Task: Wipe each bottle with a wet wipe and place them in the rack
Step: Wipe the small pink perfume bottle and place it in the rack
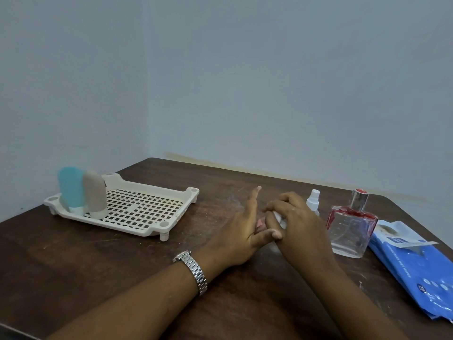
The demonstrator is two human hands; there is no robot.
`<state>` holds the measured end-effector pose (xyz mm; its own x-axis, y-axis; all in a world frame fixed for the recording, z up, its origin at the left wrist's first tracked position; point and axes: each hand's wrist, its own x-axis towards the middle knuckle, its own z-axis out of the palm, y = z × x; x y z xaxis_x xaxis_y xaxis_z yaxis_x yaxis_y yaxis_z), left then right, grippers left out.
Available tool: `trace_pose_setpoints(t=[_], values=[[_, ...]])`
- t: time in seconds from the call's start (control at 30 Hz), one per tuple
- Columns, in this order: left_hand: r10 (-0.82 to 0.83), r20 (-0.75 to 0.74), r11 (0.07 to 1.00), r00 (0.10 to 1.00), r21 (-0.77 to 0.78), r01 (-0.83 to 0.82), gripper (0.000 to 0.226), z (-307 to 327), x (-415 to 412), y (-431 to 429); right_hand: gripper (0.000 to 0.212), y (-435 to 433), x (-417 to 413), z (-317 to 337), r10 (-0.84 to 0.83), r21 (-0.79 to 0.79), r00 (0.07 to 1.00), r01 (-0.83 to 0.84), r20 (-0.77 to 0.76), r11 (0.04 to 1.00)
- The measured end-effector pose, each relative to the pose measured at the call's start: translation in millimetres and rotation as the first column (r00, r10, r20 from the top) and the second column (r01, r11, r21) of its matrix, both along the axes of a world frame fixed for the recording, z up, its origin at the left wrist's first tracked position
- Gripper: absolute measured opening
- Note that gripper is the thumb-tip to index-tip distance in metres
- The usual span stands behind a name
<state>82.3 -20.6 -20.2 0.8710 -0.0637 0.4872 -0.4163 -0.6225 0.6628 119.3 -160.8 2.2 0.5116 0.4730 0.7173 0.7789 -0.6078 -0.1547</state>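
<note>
At mid-table (122, 266), the left hand (241, 231), fingers straight, rests against a mostly hidden pink bottle (260, 223), its axis unclear. The right hand (294, 217) grips a wipe (279, 217) against it. A glass bottle (350, 229) stands upright beside the wipes pack (416, 266) at the right edge. Farther off, the rack (137, 209) holds a blue bottle (71, 185) and a beige bottle (95, 195), cap-down, with open grid beside them.

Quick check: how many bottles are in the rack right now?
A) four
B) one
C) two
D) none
C: a blue bottle and a beige bottle stand side by side at the left end of the rack. The rest of its grid holds nothing.
</note>
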Motion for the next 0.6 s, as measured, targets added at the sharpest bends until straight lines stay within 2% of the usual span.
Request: trace_pose_setpoints(t=[0.07,0.1,0.17,0.27,0.37,0.6], values=[[0.038,0.026,0.999,0.999,0.018,-0.038,0.122,-0.8,1.2,2.6,0.011,-1.0,3.0,0.4,-0.016,-0.01,0.998,0.015,-0.053,1.0],[0.053,0.04,0.998,0.998,0.016,-0.054,0.122,-1.1,2.2,3.8,0.017,-1.0,4.0,0.9,0.017,0.027,0.994,-0.015,-0.107,1.0],[0.074,0.05,0.997,0.996,0.004,-0.074,0.123,-1.6,3.2,5.7,0.022,-0.9,6.2,2.0,0.169,0.151,0.961,-0.138,-0.219,0.979],[0.099,0.055,0.995,0.994,-0.019,-0.098,0.123,-3.2,4.5,6.8,0.008,-0.7,2.5,5.4,0.355,0.308,0.873,-0.255,-0.335,0.917],[0.112,0.055,0.993,0.992,-0.046,-0.11,0.12,-5.0,6.8,7.1,0.007,-1.7,1.3,7.4,0.402,0.353,0.851,-0.281,-0.337,0.892],[0.083,0.037,0.994,0.996,-0.076,-0.08,0.121,-5.0,7.5,6.0,0.009,4.4,0.3,3.2,0.341,0.415,0.905,-0.216,-0.255,0.884]])
